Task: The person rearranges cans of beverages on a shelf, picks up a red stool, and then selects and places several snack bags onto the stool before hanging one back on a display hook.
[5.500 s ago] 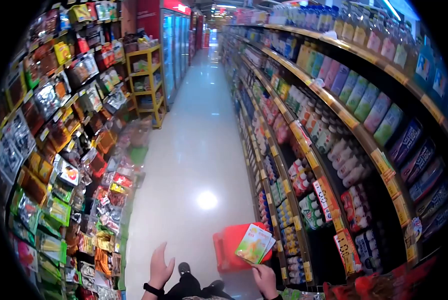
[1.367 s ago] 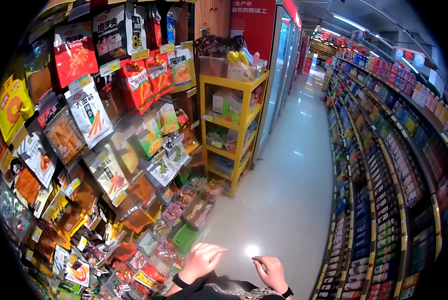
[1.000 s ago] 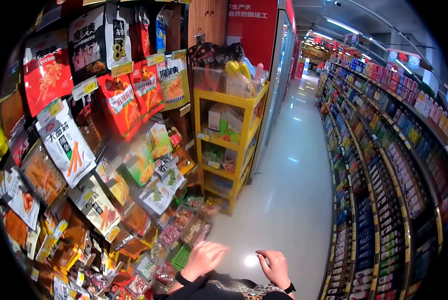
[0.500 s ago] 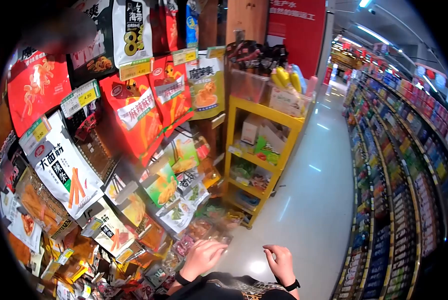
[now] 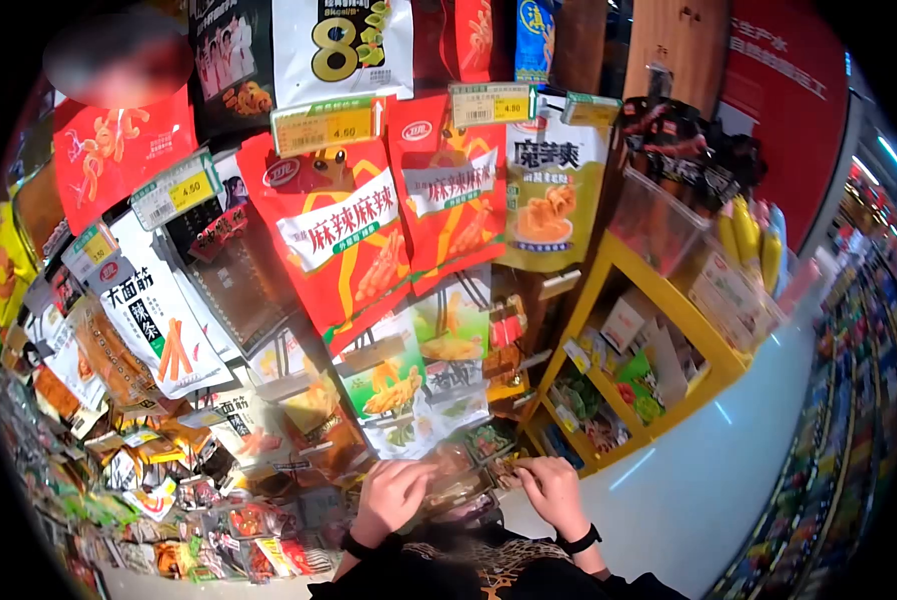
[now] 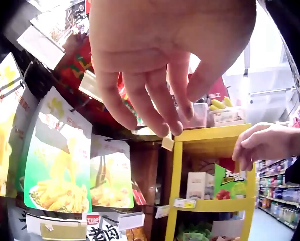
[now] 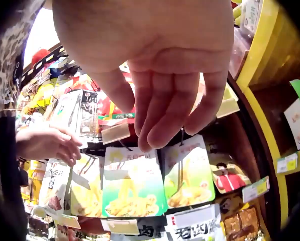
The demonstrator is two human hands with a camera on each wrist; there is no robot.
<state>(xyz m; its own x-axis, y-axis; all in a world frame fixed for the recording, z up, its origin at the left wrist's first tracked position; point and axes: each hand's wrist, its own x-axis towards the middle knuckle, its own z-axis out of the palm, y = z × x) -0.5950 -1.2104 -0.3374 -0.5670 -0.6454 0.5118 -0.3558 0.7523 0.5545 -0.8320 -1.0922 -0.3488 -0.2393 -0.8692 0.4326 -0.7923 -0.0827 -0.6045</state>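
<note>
Both hands are raised in front of the body, facing a wall of hanging snack packets. My left hand [image 5: 391, 497] holds nothing, its fingers loosely bent in the left wrist view. Nearest to it hang green-and-white packets [image 6: 59, 155] with a picture of yellow food. My right hand [image 5: 557, 490] is bare too, its fingers [image 7: 162, 118] drooping before more packets of that kind [image 7: 132, 183]. Above them in the head view hang red packets [image 5: 334, 225] and an olive-yellow packet [image 5: 556, 200]. White packets with dark print [image 5: 164, 320] hang to the left.
A yellow shelf rack [image 5: 609, 455] with boxes and bins stands to the right. Yellow price tags [image 5: 329, 127] stick out on hook ends. Small packets [image 5: 254, 520] fill the lower left. Beyond the pale aisle floor [image 5: 659, 490] runs another stocked shelf [image 5: 829, 420].
Earliest, the right hand held a green-and-white packet by a red basket; both hands are bare in the later frames. The view has turned left and come closer to the hanging packets.
</note>
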